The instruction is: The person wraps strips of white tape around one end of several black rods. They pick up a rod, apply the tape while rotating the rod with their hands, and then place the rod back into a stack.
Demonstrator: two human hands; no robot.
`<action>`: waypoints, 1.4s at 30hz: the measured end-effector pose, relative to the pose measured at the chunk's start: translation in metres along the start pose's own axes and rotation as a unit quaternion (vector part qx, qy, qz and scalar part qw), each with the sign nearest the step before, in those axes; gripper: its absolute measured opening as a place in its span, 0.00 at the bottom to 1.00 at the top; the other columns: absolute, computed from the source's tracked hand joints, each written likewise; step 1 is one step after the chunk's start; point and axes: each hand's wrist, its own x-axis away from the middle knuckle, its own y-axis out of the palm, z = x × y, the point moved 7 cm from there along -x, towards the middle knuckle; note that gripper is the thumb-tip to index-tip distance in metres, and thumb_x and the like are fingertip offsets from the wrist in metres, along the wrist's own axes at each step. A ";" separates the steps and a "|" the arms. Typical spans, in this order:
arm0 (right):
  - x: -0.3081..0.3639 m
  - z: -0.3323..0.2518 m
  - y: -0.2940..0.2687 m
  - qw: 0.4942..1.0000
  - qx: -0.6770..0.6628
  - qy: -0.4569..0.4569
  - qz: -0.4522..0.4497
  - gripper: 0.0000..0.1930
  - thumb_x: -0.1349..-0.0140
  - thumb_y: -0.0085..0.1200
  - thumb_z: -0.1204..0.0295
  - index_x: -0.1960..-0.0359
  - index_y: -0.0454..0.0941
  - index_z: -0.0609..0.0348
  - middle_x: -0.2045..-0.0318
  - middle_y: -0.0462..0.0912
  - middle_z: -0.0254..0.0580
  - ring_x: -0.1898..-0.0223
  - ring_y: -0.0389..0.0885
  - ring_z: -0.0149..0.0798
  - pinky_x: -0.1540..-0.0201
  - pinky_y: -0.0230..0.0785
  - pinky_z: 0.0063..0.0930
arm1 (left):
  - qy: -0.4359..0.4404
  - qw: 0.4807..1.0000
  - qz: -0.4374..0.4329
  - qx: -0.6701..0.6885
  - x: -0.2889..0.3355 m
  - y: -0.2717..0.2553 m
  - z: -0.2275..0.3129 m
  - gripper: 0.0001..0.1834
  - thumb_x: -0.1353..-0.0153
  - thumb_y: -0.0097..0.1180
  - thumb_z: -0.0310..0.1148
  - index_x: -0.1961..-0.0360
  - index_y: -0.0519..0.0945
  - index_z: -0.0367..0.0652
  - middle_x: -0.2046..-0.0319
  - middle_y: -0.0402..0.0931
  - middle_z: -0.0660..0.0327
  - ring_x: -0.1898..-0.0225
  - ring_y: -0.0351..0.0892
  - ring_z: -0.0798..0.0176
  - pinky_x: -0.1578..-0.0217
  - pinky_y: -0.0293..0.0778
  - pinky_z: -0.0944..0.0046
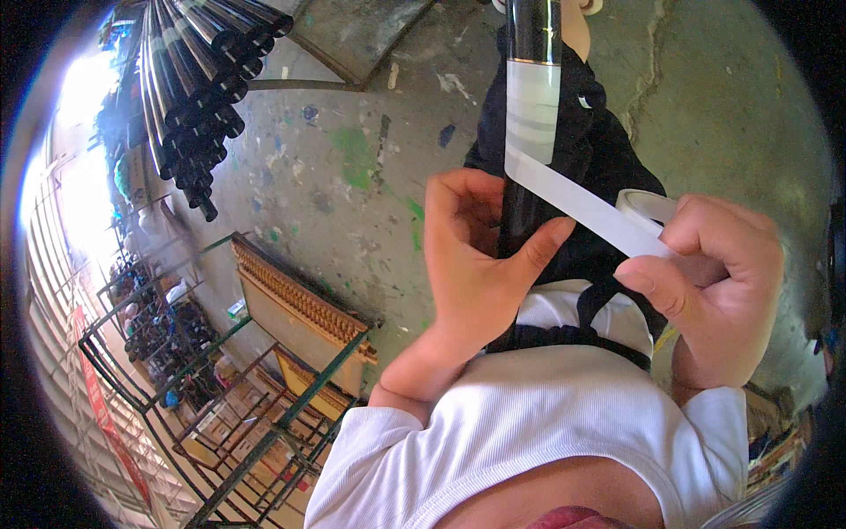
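A glossy black tube point(534, 35) runs upright through the picture, from the top edge down over my lap. White tape point(532, 110) covers a stretch of it in overlapping turns. From the lower end of that stretch, a taut tape strip point(586, 204) slants down to the right. My left hand point(471, 264) is curled round the bare tube just below the wrapping, its thumb on the near side. Pinched in my right hand point(723, 273) is the strip, with the white tape roll point(648, 204) beside the fingers. The left fingertips are hidden behind the tube.
At the upper left a bundle of black tubes point(211, 88) sticks out, open ends toward me. A green metal frame point(220, 344) with a brown ornate-edged panel point(295, 295) stands to the left. The concrete floor point(352, 220) has paint stains.
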 end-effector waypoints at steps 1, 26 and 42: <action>-0.001 0.003 -0.001 1.000 0.006 0.017 0.003 0.22 0.56 0.65 0.61 0.89 0.63 0.59 0.88 0.62 0.26 0.83 0.56 0.19 0.82 0.42 0.19 | 0.000 0.999 -0.013 0.038 -0.001 0.001 0.001 0.27 0.58 0.67 0.21 0.62 0.62 0.40 0.70 0.67 0.64 0.69 0.69 0.74 0.70 0.67 0.75; -0.027 0.048 0.038 0.932 -0.329 0.030 -0.151 0.08 0.49 0.58 0.77 0.67 0.79 0.68 0.74 0.80 0.36 0.73 0.76 0.24 0.69 0.68 0.17 | -0.029 0.954 -0.202 0.221 0.020 0.024 0.000 0.22 0.43 0.56 0.37 0.55 0.62 0.35 0.60 0.72 0.48 0.71 0.76 0.63 0.71 0.73 0.68; -0.021 0.026 0.027 0.967 -0.245 -0.043 -0.056 0.10 0.51 0.60 0.76 0.66 0.80 0.65 0.75 0.80 0.36 0.72 0.75 0.23 0.71 0.67 0.16 | 0.193 0.965 -0.178 0.021 0.023 0.027 0.013 0.34 0.50 0.64 0.38 0.49 0.59 0.32 0.66 0.67 0.58 0.73 0.67 0.73 0.76 0.63 0.76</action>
